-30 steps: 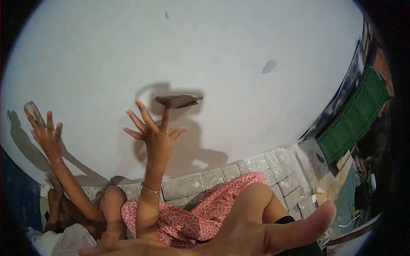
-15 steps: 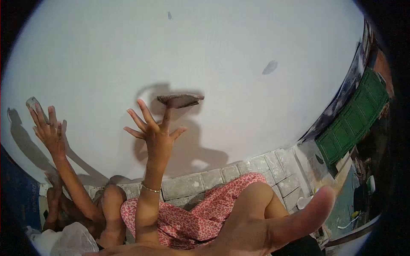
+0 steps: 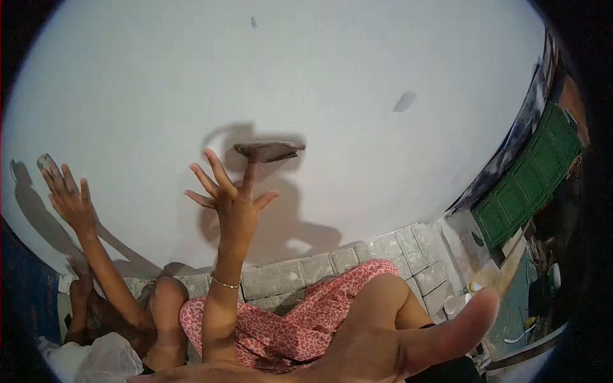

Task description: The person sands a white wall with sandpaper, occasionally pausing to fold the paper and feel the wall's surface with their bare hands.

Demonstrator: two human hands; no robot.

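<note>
Left hand raised, fingers spread, fingertip pressing sanding pad to wall; right hand rests unclenched, empty.

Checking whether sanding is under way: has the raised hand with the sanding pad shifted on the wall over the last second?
No. The left hand keeps the pad at the same spot, level with the grey wall mark as before.

Hard light from the viewer's side fell bright on the white wall, throwing crisp dark shadows just behind the raised hand. Fisheye distortion bent the edges into a black ring. The near hand was perhaps slightly out of focus.
</note>
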